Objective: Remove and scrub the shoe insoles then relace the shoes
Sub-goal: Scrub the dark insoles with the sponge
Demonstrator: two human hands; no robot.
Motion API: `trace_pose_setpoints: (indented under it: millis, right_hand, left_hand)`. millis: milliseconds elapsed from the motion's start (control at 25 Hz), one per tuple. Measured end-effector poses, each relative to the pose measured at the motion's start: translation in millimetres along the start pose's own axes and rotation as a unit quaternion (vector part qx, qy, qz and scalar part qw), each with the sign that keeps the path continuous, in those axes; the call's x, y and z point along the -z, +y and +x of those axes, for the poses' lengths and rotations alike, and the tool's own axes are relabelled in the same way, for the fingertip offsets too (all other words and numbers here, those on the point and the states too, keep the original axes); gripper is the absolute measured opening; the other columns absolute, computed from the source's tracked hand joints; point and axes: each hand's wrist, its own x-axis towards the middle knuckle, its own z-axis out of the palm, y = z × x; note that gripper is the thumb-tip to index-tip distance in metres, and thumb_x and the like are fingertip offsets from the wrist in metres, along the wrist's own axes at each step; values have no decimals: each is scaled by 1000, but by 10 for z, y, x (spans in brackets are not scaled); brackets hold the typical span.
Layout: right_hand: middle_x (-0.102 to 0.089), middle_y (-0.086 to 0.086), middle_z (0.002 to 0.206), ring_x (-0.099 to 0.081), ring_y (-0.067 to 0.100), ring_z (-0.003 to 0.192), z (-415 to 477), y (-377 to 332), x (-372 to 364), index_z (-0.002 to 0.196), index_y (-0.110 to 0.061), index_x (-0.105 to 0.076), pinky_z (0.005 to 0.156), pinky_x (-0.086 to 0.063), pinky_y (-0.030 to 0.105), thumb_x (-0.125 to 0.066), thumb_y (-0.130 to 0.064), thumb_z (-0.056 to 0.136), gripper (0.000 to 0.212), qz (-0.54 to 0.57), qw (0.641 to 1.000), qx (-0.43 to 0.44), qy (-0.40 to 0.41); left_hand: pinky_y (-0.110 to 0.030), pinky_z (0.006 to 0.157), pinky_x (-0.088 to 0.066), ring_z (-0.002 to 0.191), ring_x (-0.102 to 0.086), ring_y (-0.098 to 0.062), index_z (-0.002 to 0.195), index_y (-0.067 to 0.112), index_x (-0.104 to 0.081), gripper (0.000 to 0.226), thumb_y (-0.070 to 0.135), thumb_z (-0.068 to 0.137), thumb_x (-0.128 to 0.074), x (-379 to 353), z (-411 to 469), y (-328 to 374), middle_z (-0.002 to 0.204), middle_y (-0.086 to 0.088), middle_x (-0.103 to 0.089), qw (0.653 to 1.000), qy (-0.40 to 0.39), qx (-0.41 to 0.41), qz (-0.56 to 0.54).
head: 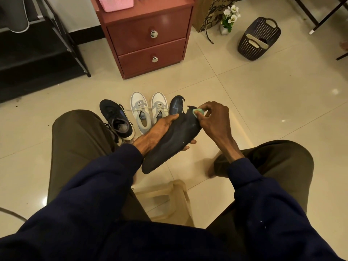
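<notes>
**Scrubbing a dark insole over the floor**

The person sits on a low stool (169, 196) with knees spread, and the dark insole (169, 144) is held out between them — likely so any grit falls to the tiles rather than onto the lap. The left hand (156, 132) cradles it from beneath and along its left edge, fingers closed around it, thumb lying along the top rim; the palm acts as a backing so the thin piece does not flex under pressure. The insole tilts toe-end away from the body, its worn, ragged tip nearest the shoes.

The right hand (209, 117) comes in from above with wrist bent, fingertips pinched tight on a small green sponge (197, 111) that is pressed against the insole's far end.

On the floor just beyond, a dark sneaker (116, 119), a pair of white sneakers (148, 110) and another dark shoe (176, 105) stand in a row — the white pair looks laced.
</notes>
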Motion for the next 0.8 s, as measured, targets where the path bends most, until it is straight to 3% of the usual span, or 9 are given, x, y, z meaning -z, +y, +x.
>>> trace_pose_setpoints:
  millis: [200, 360, 520, 680, 800]
  right_hand:
    - [-71, -4, 86, -61, 8, 73, -53, -95, -18, 92, -17, -78, 68, -54, 27, -80, -27, 85, 12, 21, 997, 61, -50]
    - [-70, -4, 91, -62, 13, 82, -8, 38, 22, 93, -18, -75, 75, -58, 41, -76, -31, 87, 13, -29, 999, 0, 18]
    - [-70, -4, 87, -60, 13, 77, -46, -89, -13, 92, -18, -77, 71, -55, 35, -78, -29, 86, 13, 5, 997, 62, -36]
    - [-71, -1, 92, -60, 15, 85, 3, 84, 42, 94, -17, -74, 77, -56, 43, -75, -29, 89, 13, -48, 998, -5, 40]
    - [-70, -1, 91, -59, 15, 83, -43, -12, 0, 94, -16, -75, 74, -55, 40, -75, -29, 88, 14, -34, 998, 54, -14]
  left_hand:
    - [-50, 79, -60, 105, -69, -46, 149, 10, -47, 57, 47, 105, -43, -9, 6, -12, 129, -25, -66, 1000, -5, -3, 13]
    - [-52, 82, -58, 109, -66, -48, 148, 10, -47, 57, 47, 105, -44, 1, -5, -23, 138, -28, -60, 1000, -2, 12, 16]
    - [-51, 85, -56, 107, -67, -47, 149, 11, -46, 57, 47, 105, -42, -9, 2, -9, 135, -24, -63, 1000, -9, 6, 14]
    - [-51, 79, -60, 103, -70, -45, 148, 10, -47, 57, 47, 106, -42, -15, -21, -8, 136, -25, -62, 1000, -9, 9, 11]
    - [-51, 84, -58, 105, -68, -45, 147, 12, -49, 56, 49, 106, -40, -4, -3, -2, 133, -24, -64, 1000, -8, 6, 13]
